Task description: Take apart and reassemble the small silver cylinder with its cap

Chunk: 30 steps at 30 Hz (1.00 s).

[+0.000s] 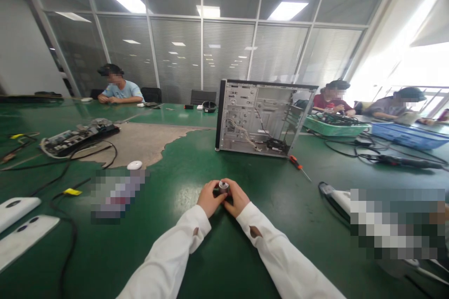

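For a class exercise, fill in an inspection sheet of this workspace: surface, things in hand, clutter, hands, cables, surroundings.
Surface: green table, with a ragged-edged brown patch on the left.
Things in hand: small metal cylinder; whether it touches the table cannot be told.
Clutter: open computer case, screwdriver by its near right corner, green basket and blue basket at right; two areas are pixelated.
Hands: left hand and right hand hold the cylinder between them.
Cables: black cable on the left, with a yellow tag; more at right.
Surroundings: people seated beyond; glass partition behind.
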Each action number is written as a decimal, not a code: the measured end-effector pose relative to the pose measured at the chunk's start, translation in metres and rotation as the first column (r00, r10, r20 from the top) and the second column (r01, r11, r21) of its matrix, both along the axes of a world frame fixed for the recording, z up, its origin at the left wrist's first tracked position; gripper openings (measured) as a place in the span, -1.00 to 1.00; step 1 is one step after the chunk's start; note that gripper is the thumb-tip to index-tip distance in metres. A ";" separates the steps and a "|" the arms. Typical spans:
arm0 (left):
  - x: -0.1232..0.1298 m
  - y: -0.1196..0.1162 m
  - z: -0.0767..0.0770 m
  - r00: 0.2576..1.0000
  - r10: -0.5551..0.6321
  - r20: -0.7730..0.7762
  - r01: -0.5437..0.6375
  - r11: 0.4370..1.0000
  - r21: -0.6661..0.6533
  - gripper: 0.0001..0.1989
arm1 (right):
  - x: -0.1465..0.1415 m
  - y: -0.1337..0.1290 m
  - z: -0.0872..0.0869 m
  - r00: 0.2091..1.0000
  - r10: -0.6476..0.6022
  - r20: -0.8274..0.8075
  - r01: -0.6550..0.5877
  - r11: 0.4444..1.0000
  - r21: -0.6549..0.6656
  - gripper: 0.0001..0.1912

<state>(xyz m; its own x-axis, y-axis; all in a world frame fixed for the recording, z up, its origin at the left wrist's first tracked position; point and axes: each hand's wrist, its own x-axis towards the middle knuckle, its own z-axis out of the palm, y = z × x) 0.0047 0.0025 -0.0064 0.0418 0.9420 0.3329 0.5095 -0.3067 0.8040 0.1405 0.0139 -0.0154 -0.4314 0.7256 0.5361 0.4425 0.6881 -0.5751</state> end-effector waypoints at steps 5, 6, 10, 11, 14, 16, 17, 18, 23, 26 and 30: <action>-0.001 -0.002 0.000 0.995 0.028 0.097 -0.026 0.999 -0.025 -0.65 | 0.001 -0.006 0.007 1.000 0.000 -0.001 0.000 0.994 -0.107 -0.30; -0.002 -0.002 0.000 0.991 0.041 0.125 -0.038 0.999 -0.029 -0.63 | 0.002 -0.007 0.008 1.000 0.007 -0.016 -0.009 0.990 -0.144 -0.27; -0.002 -0.002 0.000 0.979 0.046 0.198 -0.038 0.998 -0.044 -0.63 | 0.004 -0.006 0.009 0.995 0.034 -0.091 -0.055 0.970 -0.237 -0.24; -0.002 -0.002 0.000 0.977 0.031 0.210 -0.021 0.999 -0.047 -0.64 | 0.005 -0.005 0.009 0.994 0.039 -0.103 -0.063 0.966 -0.251 -0.23; -0.001 -0.003 0.002 0.967 -0.025 0.253 0.042 0.997 -0.062 -0.66 | 0.006 -0.002 0.007 0.989 0.049 -0.142 -0.089 0.953 -0.291 -0.22; -0.001 -0.003 0.003 0.955 -0.057 0.290 0.083 0.993 -0.081 -0.66 | 0.006 -0.001 0.007 0.984 0.053 -0.172 -0.105 0.944 -0.312 -0.22; -0.001 -0.003 0.004 0.948 -0.070 0.312 0.103 0.990 -0.091 -0.66 | 0.006 -0.001 0.007 0.981 0.054 -0.187 -0.113 0.940 -0.322 -0.23; -0.001 -0.003 0.004 0.938 -0.082 0.336 0.123 0.987 -0.101 -0.66 | 0.006 -0.001 0.007 0.978 0.054 -0.202 -0.120 0.936 -0.332 -0.23; -0.002 -0.001 0.005 0.873 -0.112 0.475 0.196 0.972 -0.131 -0.67 | 0.006 0.000 0.007 0.963 0.061 -0.263 -0.158 0.916 -0.368 -0.19; -0.003 0.000 0.006 0.825 -0.092 0.558 0.216 0.963 -0.160 -0.67 | 0.008 0.002 0.006 0.956 0.090 -0.279 -0.196 0.904 -0.380 -0.15; -0.004 0.001 0.006 0.784 -0.077 0.615 0.247 0.949 -0.196 -0.66 | 0.008 0.004 0.003 0.952 0.105 -0.286 -0.214 0.900 -0.380 -0.16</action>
<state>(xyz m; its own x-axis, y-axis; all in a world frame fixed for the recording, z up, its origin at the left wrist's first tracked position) 0.0011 0.0032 0.0001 0.0764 0.9925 0.0952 -0.1336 -0.0844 0.9874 0.1486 0.0178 -0.0127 -0.4491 0.8346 0.3191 0.1491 0.4222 -0.8942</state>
